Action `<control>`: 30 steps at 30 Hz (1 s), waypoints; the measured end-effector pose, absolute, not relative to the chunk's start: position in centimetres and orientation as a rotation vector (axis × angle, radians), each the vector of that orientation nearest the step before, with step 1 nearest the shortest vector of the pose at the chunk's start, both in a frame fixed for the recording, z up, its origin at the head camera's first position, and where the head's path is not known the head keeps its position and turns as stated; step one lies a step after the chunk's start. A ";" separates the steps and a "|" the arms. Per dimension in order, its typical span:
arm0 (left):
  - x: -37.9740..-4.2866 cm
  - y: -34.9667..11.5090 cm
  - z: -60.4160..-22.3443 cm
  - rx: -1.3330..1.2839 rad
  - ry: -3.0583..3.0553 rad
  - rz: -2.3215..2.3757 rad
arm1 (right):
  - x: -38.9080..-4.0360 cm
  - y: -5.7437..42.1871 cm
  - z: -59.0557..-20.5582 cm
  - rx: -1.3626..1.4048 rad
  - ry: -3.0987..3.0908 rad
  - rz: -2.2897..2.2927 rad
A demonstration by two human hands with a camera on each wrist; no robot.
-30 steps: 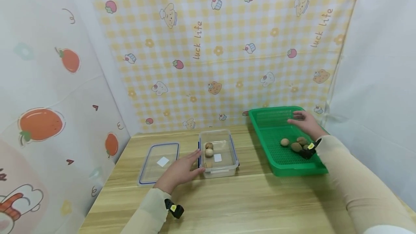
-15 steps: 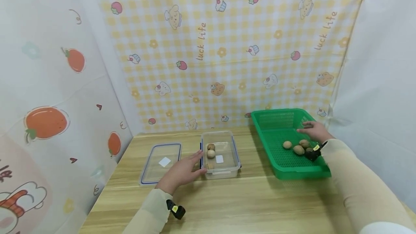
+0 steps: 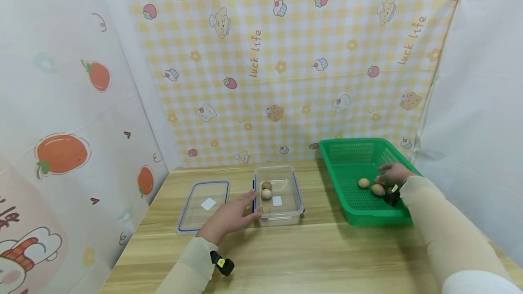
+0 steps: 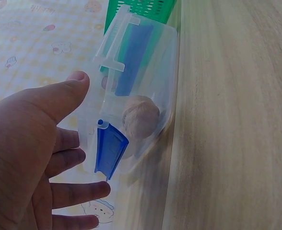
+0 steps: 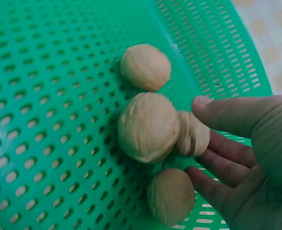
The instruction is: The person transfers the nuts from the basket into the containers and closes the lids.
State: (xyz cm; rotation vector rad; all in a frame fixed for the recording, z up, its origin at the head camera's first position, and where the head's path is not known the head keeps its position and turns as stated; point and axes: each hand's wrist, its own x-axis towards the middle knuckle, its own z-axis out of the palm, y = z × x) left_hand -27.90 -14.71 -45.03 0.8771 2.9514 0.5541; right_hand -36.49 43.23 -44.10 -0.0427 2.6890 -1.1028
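My left hand [image 3: 233, 214] lies along the left side of a clear plastic box [image 3: 286, 214], thumb and fingers spread. In the left wrist view its fingertips are right by the box's blue latch [image 4: 111, 149]. A few walnuts [image 3: 266, 194] lie inside the box. My right hand [image 3: 394, 173] is down in a green plastic basket [image 3: 347, 214]. There, in the right wrist view, its thumb and fingers curl around a walnut [image 5: 193, 135]. Beside that one lie a larger walnut [image 5: 148, 127], one farther off [image 5: 146, 67] and one by the fingertips [image 5: 171, 196].
A clear lid [image 3: 196, 212] with a blue seal lies left of the box, partly behind the left hand. The basket stands at the right of the wooden table [image 3: 286, 257]. A checked cloth [image 3: 245, 94] hangs behind the table, with pale cloth at both sides.
My right hand has lowered toward the walnuts in the basket, and its fingers have drawn in around one. The left hand stays at the box. The head view has shifted slightly.
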 end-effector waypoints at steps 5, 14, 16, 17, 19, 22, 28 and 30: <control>-27.9 -14.8 -45.2 0.883 2.954 0.550 | -36.4 42.7 -44.3 -0.059 2.723 -1.006; -27.9 -14.8 -45.1 0.897 2.953 0.552 | -36.5 42.0 -43.9 -0.043 2.761 -0.918; -28.0 -14.8 -45.2 0.890 2.955 0.540 | -36.6 42.0 -43.7 -0.067 2.785 -0.920; -28.0 -14.8 -45.2 0.885 2.956 0.531 | -36.7 41.9 -43.6 -0.074 2.794 -0.931; -28.0 -14.8 -45.2 0.883 2.960 0.528 | -36.7 41.6 -43.2 -0.113 2.824 -0.942; -28.1 -14.8 -45.1 0.881 2.965 0.527 | -36.7 40.8 -42.6 -0.176 2.860 -0.957; -28.2 -14.7 -45.1 0.913 2.983 0.494 | -35.7 37.9 -40.6 -0.260 2.898 -0.999; -28.3 -14.7 -45.2 0.924 2.995 0.478 | -35.3 36.8 -39.8 -0.282 2.903 -1.023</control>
